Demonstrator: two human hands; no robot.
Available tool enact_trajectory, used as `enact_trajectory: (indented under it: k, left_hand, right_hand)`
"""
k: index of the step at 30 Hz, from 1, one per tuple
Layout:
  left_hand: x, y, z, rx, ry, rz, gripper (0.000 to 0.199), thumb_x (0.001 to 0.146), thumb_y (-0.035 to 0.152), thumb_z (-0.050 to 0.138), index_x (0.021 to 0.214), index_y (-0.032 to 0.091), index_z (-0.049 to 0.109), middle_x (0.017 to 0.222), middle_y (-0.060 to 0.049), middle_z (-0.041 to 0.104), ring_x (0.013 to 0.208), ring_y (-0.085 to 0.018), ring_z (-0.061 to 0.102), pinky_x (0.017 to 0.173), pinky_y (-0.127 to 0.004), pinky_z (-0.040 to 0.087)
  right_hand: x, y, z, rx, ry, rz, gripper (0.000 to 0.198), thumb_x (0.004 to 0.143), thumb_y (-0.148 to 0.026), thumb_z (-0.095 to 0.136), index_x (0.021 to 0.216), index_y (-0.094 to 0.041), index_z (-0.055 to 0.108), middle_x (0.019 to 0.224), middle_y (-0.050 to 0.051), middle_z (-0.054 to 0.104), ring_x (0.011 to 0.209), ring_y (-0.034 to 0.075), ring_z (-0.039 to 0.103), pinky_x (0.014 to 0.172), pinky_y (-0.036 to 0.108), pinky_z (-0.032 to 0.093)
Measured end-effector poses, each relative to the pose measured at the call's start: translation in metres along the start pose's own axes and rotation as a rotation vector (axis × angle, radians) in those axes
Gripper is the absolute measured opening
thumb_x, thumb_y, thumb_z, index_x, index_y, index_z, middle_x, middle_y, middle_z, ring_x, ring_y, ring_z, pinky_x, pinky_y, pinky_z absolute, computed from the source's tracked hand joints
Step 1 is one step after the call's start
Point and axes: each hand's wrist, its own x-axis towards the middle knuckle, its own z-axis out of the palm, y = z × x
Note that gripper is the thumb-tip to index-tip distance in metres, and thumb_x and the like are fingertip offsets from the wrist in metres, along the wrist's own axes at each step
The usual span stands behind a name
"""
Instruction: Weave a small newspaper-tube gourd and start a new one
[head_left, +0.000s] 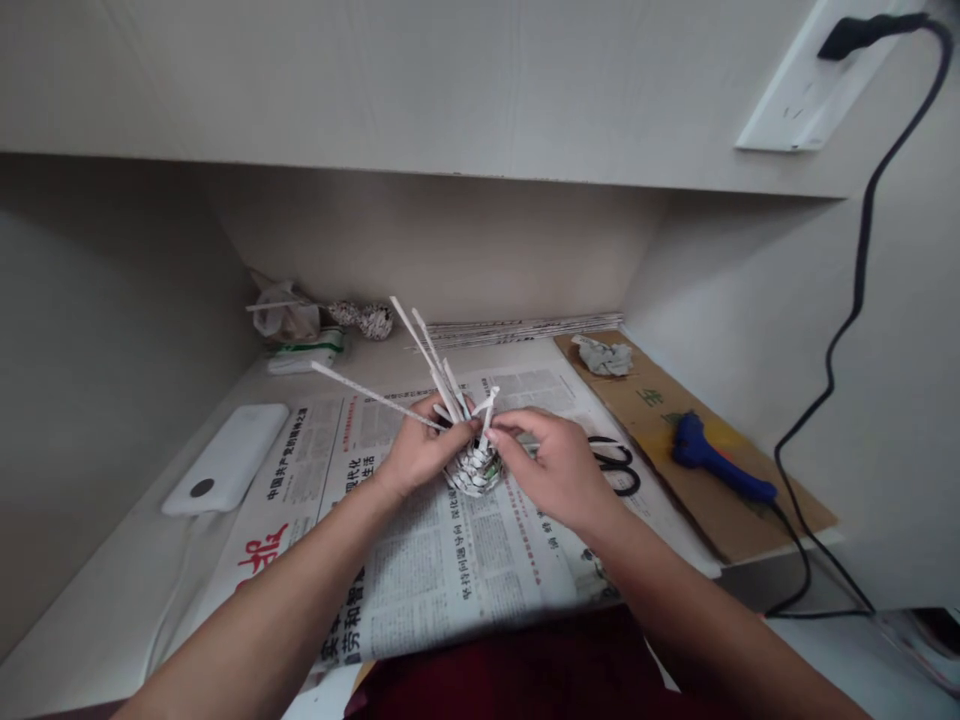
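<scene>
A rounded woven paper piece, white flecked with dark print, is between 2 hands over the newspaper. Its long axis runs away from the person: woven end near, loose strips (at least 4) fanning away, mostly leftward. The left hand grasps its rim; the right hand pinches a short strip, thumb near fingertips.

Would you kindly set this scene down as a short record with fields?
Left hand: holds the woven paper piece
Right hand: fingers on a short paper strip at its top
Surface beneath: printed newspaper
Right side: blue glue gun and crumpled paper on cardboard
Left side: white device with a cable
Back: thin paper rods, lying flat
</scene>
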Motion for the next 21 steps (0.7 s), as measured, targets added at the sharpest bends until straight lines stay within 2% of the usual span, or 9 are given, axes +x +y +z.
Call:
enact_trajectory:
  k: [3, 5, 7, 10, 12, 16, 21]
  left_hand:
    - [0.0, 0.0, 0.0, -0.008, 0.007, -0.002, 0.011, 0.071, 0.023, 0.069, 0.08, 0.018, 0.066, 0.076, -0.004, 0.067, 0.072, -0.02, 0.062, 0.068, -0.031, 0.049]
    - [0.001, 0.001, 0.0, 0.001, 0.009, 0.005, 0.011, 0.071, 0.022, 0.069, 0.081, 0.017, 0.066, 0.077, -0.004, 0.068, 0.074, -0.02, 0.063, 0.069, -0.031, 0.05]
    - [0.001, 0.002, 0.0, 0.021, 0.01, 0.01, 0.012, 0.071, 0.022, 0.069, 0.081, 0.016, 0.066, 0.078, -0.004, 0.069, 0.075, -0.021, 0.063, 0.071, -0.031, 0.05]
    - [0.001, 0.001, -0.001, 0.031, -0.006, 0.012, 0.013, 0.072, 0.024, 0.069, 0.081, 0.016, 0.066, 0.078, -0.005, 0.069, 0.076, -0.021, 0.063, 0.072, -0.031, 0.05]
    - [0.001, -0.002, -0.001, 0.026, -0.021, 0.014, 0.013, 0.073, 0.024, 0.068, 0.082, 0.016, 0.066, 0.078, -0.005, 0.068, 0.076, -0.02, 0.063, 0.071, -0.031, 0.05]
    - [0.001, -0.005, 0.0, 0.052, -0.038, 0.038, 0.012, 0.075, 0.025, 0.067, 0.083, 0.017, 0.065, 0.079, -0.004, 0.067, 0.073, -0.018, 0.062, 0.069, -0.029, 0.049]
    - [-0.001, 0.0, 0.0, 0.094, -0.036, 0.08, 0.014, 0.075, 0.027, 0.069, 0.082, 0.016, 0.066, 0.076, -0.005, 0.067, 0.071, -0.018, 0.061, 0.067, -0.031, 0.049]
  right_hand:
    - [0.005, 0.0, 0.004, 0.258, -0.033, 0.119, 0.018, 0.087, -0.036, 0.057, 0.088, -0.021, 0.068, 0.084, 0.003, 0.069, 0.078, 0.017, 0.062, 0.072, 0.03, 0.047]
    - [0.006, 0.0, 0.005, 0.352, -0.082, 0.147, 0.02, 0.087, -0.038, 0.057, 0.087, -0.02, 0.067, 0.082, 0.002, 0.068, 0.076, 0.017, 0.061, 0.07, 0.028, 0.047]
    - [0.005, -0.002, 0.006, 0.35, -0.079, 0.129, 0.018, 0.086, -0.038, 0.059, 0.086, -0.021, 0.066, 0.081, 0.001, 0.067, 0.076, 0.016, 0.06, 0.071, 0.028, 0.046]
    - [0.002, -0.003, 0.006, 0.239, -0.005, 0.07, 0.016, 0.086, -0.035, 0.059, 0.083, -0.021, 0.067, 0.081, 0.002, 0.067, 0.078, 0.017, 0.059, 0.074, 0.028, 0.045]
    - [0.002, -0.003, 0.007, 0.226, 0.001, 0.092, 0.018, 0.087, -0.035, 0.056, 0.082, -0.021, 0.067, 0.078, 0.002, 0.065, 0.077, 0.017, 0.058, 0.071, 0.028, 0.044]
    - [0.005, 0.0, 0.011, 0.469, -0.084, 0.229, 0.022, 0.088, -0.039, 0.054, 0.083, -0.02, 0.064, 0.073, 0.001, 0.063, 0.07, 0.016, 0.057, 0.063, 0.025, 0.044]
    - [0.007, -0.001, 0.011, 0.471, 0.01, 0.22, 0.021, 0.085, -0.04, 0.059, 0.08, -0.02, 0.064, 0.073, 0.0, 0.061, 0.067, 0.014, 0.055, 0.062, 0.024, 0.043]
